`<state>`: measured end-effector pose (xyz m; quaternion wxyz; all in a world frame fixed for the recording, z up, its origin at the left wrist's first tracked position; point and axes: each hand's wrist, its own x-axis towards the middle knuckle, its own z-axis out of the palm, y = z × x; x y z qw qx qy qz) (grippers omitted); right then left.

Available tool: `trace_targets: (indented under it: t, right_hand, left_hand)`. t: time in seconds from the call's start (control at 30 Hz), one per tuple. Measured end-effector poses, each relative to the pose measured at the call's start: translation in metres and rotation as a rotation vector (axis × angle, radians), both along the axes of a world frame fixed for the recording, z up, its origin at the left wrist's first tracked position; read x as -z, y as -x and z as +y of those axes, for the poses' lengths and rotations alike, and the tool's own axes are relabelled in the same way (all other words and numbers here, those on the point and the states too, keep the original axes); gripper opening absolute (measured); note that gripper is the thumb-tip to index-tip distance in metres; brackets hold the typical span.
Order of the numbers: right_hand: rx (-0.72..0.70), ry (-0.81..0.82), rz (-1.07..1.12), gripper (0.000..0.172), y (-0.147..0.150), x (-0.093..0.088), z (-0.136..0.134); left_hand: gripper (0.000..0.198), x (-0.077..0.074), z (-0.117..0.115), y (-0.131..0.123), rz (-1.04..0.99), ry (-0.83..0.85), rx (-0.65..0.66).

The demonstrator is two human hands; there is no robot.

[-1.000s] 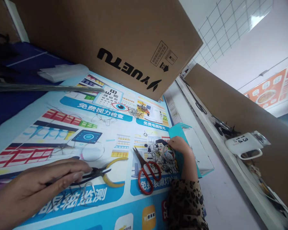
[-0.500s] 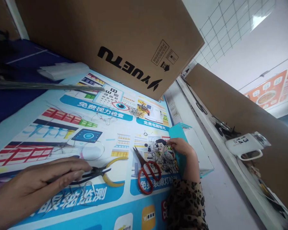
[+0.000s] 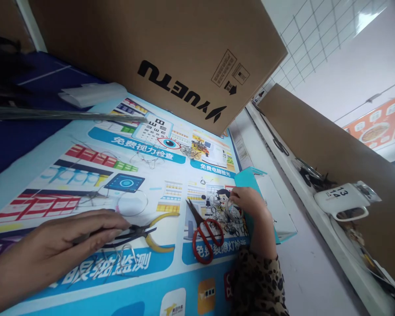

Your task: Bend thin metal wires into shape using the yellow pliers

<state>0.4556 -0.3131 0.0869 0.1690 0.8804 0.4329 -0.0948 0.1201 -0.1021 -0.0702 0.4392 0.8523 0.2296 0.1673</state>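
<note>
The cardboard box (image 3: 181, 87) carries "YUETU" in bold black letters, upside down. The white mug (image 3: 342, 199) reads "13 14". The poster (image 3: 141, 149) bears blue banners reading "免费视力检查" and "免费电脑验光", plus a printed eye chart.

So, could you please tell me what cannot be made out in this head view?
Jaws of the pliers: head view, covered by the fingers of the left hand; grip unclear.
The wire pieces at the right hand: head view, too small and tangled to tell which it holds.
Inside of the mug: head view, hidden by its own wall.
</note>
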Motion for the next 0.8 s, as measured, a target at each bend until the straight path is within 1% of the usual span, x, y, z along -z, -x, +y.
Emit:
trace_targets:
  t: [0.03,0.1,0.13,0.23,0.27,0.33,0.4,0.47,0.6,0.63,0.7,0.8]
  right_hand:
    - [-0.028,0.005,0.008,0.021,0.011,-0.001,0.004]
    - [-0.091,0.020,0.044,0.016,0.032,-0.002,0.010]
    - [-0.120,0.027,0.062,0.014,0.042,-0.002,0.013]
    - [-0.280,0.082,0.097,0.014,0.069,0.002,0.018]
    - [-0.320,0.096,0.087,0.013,0.076,0.004,0.020]
    - [-0.347,0.097,0.038,0.011,0.088,0.007,0.023]
    - [-0.358,0.055,0.021,0.012,0.100,0.011,0.029]
    - [-0.422,-0.014,0.071,0.011,0.113,0.016,0.037]
    - [-0.594,-0.133,0.201,0.013,0.139,0.031,0.051]
    - [-0.634,-0.145,0.221,0.017,0.144,0.035,0.053]
    - [-0.668,-0.161,0.230,0.028,0.152,0.041,0.055]
    - [-0.650,-0.179,0.229,0.045,0.157,0.046,0.056]
  left_hand:
    - [0.028,-0.002,-0.001,-0.001,-0.012,0.041,0.045]
    - [0.027,-0.007,-0.001,-0.002,-0.038,0.094,0.075]
    - [0.026,-0.009,0.000,-0.003,-0.045,0.105,0.059]
    - [0.024,-0.022,0.001,-0.004,-0.052,0.103,0.028]
    - [0.024,-0.027,0.002,-0.004,-0.053,0.090,0.038]
    - [0.024,-0.037,0.004,-0.005,-0.048,0.060,0.050]
    - [0.023,-0.046,0.006,-0.005,-0.028,0.015,0.087]
    - [0.021,-0.050,0.010,-0.004,0.012,-0.038,0.107]
    - [0.020,-0.050,0.017,0.000,0.068,-0.145,0.212]
    - [0.020,-0.049,0.019,0.002,0.090,-0.169,0.248]
    - [0.019,-0.049,0.022,0.004,0.145,-0.214,0.316]
    - [0.018,-0.054,0.023,0.006,0.233,-0.268,0.364]
